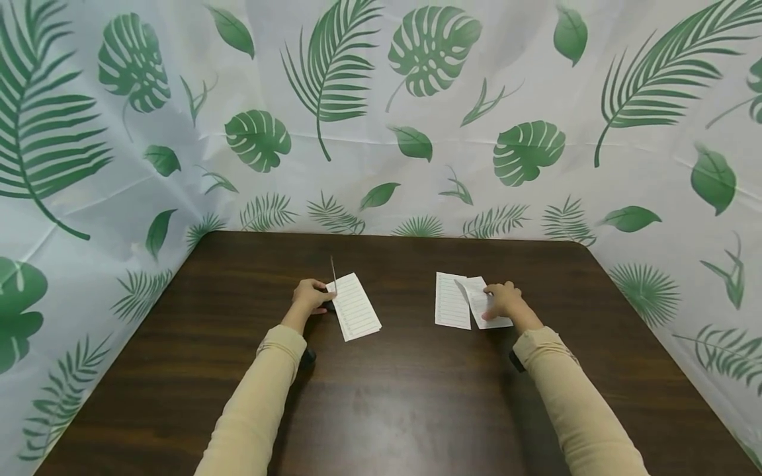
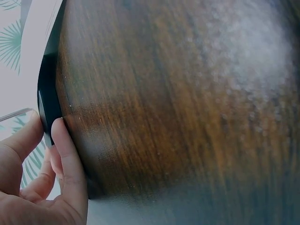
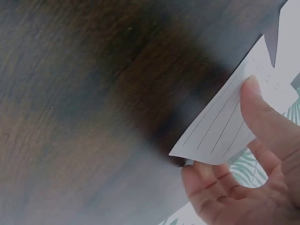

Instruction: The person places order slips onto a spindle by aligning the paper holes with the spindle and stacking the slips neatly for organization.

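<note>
My left hand (image 1: 309, 295) is at the left edge of a stack of white lined cards (image 1: 357, 307) on the table. Its thumb and fingers pinch a black binder clip (image 2: 49, 89) on that edge, and a thin wire handle (image 1: 333, 274) sticks up from it. On the other side, my right hand (image 1: 506, 301) holds a lined card (image 3: 225, 122) with the thumb on its printed face and fingertips under its edge. That card bends slightly. A second lined card (image 1: 452, 301) lies just left of it, partly overlapped in the head view.
The dark brown wooden table (image 1: 381, 396) carries all of these. A white cloth with green leaf prints (image 1: 357, 165) hangs behind it and along both sides. Bare tabletop separates the card stack from the loose cards.
</note>
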Tool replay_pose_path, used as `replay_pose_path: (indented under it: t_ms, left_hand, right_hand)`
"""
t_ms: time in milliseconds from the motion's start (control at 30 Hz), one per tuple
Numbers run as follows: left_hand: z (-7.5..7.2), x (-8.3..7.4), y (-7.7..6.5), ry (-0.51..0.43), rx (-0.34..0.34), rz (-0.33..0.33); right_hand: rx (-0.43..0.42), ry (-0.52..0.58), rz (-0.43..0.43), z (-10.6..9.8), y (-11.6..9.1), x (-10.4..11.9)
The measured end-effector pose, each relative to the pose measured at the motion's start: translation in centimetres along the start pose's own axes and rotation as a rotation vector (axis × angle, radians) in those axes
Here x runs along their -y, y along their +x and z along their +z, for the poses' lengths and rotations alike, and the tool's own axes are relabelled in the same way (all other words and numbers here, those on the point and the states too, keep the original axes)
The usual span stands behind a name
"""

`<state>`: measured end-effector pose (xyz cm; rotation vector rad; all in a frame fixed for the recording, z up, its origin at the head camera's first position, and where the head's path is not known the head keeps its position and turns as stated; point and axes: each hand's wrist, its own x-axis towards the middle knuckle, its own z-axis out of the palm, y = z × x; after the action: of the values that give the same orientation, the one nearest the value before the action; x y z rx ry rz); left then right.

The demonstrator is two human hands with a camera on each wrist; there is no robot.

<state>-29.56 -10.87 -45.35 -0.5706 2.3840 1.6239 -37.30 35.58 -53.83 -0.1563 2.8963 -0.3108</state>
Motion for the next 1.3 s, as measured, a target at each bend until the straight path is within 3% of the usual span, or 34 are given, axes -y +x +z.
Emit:
replay_pose_path:
  t_ms: [67,167,300,367,467,533,633,867,933,1033,1100,1233,1267,1300]
  left_hand:
    - [0.0,-0.1,-0.1,0.004,0.004,0.002]
    - [-0.1,-0.4,-0.2,0.005,0.003,0.019]
    - [-0.3,-0.4,-0.3,0.02,-0.007,0.031]
    - [-0.3,-0.2,-0.3,0.027,0.001,0.026]
    - [-0.2,-0.1,-0.4,0.034,0.026,0.028]
    - [-0.2,-0.1,-0.3,0.033,0.032,0.03]
    - [-0.2,-0.1,-0.3,0.029,0.033,0.034]
    - [-0.6,-0.3,-0.8,0.029,0.038,0.025]
    - [-0.7,-0.3,-0.7,0.035,0.027,0.019]
    - [-0.3,0.5,0.8,0.059,0.029,0.029]
    - [0.4,2.1,3.2,0.078,0.039,0.074]
    - [1.8,4.9,7.3,0.115,0.071,0.125]
    - [1.9,5.2,7.6,0.122,0.074,0.127]
    - [1.9,4.8,6.9,0.136,0.08,0.102]
  right_hand:
    - [0.052,0.031,0.049,-3.1,-3.8,3.8]
    - [0.104,0.092,0.097,-6.2,-7.7,7.6]
    - [0.096,0.222,0.164,-6.6,-9.2,8.9]
    - [0.09,0.271,0.216,-5.6,-8.6,7.9]
    - [0.064,0.331,0.227,-2.6,-5.9,4.1]
    - [0.035,0.34,0.19,-0.3,-3.4,0.8]
    - [-0.001,0.364,0.114,1.4,-1.6,-1.6]
    - [0.057,0.422,0.212,-3.1,-5.4,3.5]
    - [-0.01,0.422,0.208,-2.3,-4.6,2.4]
    - [-0.089,0.422,0.205,0.5,-1.3,-1.5]
    - [-0.127,0.41,0.209,2.0,0.6,-4.1]
    - [-0.118,0.431,0.218,3.8,3.5,-8.6]
    - [-0.13,0.441,0.209,4.5,4.5,-9.9]
    - [-0.144,0.458,0.202,5.3,5.8,-11.2]
